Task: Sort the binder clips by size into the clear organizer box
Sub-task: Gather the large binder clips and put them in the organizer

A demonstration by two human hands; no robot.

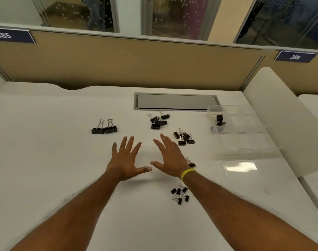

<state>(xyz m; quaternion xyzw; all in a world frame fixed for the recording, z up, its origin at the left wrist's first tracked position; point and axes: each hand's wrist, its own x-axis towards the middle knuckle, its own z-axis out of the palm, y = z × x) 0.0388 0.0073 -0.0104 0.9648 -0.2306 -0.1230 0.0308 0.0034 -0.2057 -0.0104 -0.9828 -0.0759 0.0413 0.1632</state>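
- Holding nothing, my left hand (125,160) and right hand (170,158) are spreading straight fingers over the middle of the tabletop (46,160).
- I'm seeing binder clips (182,142) lying in separate heaps beyond and right of them.
- Clear organizer box (245,142) is sitting at the right edge with a few clips inside.

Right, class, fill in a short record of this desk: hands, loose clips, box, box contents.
hands: left hand and right hand open, holding nothing
large clips: two large clips, leftmost
other clips: far heap, middle heap, near heap, single clip by right wrist
box: clear organizer box, right side
contents: boxed clips, far-left compartment
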